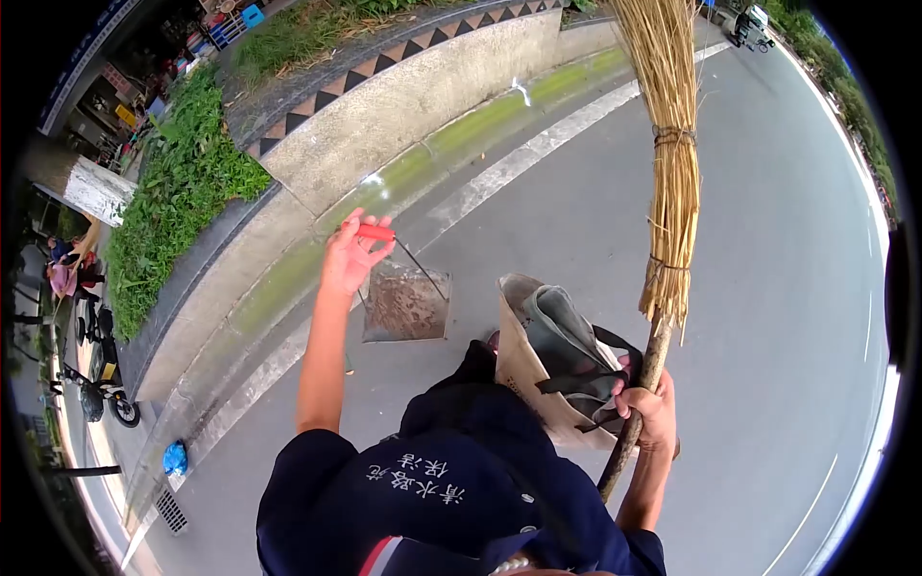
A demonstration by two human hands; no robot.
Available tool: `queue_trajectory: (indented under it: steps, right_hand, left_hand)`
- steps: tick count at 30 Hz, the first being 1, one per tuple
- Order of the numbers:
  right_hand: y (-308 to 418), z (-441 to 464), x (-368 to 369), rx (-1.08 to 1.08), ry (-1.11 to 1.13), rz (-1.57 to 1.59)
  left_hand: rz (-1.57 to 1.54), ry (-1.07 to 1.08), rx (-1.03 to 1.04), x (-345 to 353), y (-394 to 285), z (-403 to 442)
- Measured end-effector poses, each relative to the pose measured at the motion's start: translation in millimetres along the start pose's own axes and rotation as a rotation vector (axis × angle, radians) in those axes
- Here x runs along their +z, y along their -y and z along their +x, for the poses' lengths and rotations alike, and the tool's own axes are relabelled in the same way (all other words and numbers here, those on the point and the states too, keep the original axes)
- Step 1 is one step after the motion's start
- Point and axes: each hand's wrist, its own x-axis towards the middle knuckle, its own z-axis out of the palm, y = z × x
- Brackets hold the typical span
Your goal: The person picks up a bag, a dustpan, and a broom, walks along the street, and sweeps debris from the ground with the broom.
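My left hand (348,261) is stretched forward, its fingers holding the red handle of a long-handled dustpan (407,303). The pan hangs or rests low near the pavement; I cannot tell which. In my right hand (651,411) is the wooden stick of a straw broom (670,187), tilted with its bound bristles up and away from me. A cloth bag (523,350) with dark straps hangs at the same hand, with grey folded material inside. The straps pass by the fingers, which partly hide them.
A stone kerb wall (384,106) with a planting bed curves along the left. A white line (538,144) runs beside it. A blue plastic bag (175,459) lies near a drain grate (171,512). Parked scooters (101,384) stand at the left; a vehicle (754,26) is far ahead.
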Motion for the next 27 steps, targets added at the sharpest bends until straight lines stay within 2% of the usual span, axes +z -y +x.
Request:
queue_trajectory:
  steps: [2, 6, 9, 12, 14, 15, 16, 18, 22, 24, 27]
  right_hand:
    - [24, 68, -14, 0.026, 0.059, -0.002]
    - [48, 154, -27, 0.119, 0.103, -0.045]
    - [77, 208, -29, 0.191, 0.191, -0.066]
    - [110, 259, -32, 0.269, 0.281, -0.138]
    - [128, 292, -36, 0.22, 0.388, -0.19]
    - [140, 309, -39, 0.207, 0.386, -0.222]
    - [151, 327, -44, 0.197, 0.396, -0.256]
    - [172, 361, -57, 0.111, 0.387, -0.356]
    - [198, 428, -92, -0.113, 0.328, -0.582]
    - [226, 470, -111, -0.172, 0.294, -0.609]
    - [246, 521, -135, -0.403, 0.242, -0.718]
  left_hand:
    - [-0.103, 0.157, 0.055, 42, 28, 78]
    - [-0.113, 0.096, 0.073, 136, 72, 170]
    - [-0.032, 0.127, 0.051, 216, 101, 225]
    - [-0.026, 0.294, -0.036, 286, 143, 268]
    - [0.048, 0.481, -0.026, 323, 180, 300]
    - [-0.123, 0.551, -0.224, 358, 169, 286]
    - [-0.061, 0.522, -0.183, 377, 182, 290]
    - [0.029, 0.587, -0.23, 409, 213, 307]
    - [-0.02, 0.771, -0.446, 456, 259, 355]
    - [-0.037, 0.802, -0.534, 492, 280, 383]
    - [0.003, 0.829, -0.67, 525, 295, 409]
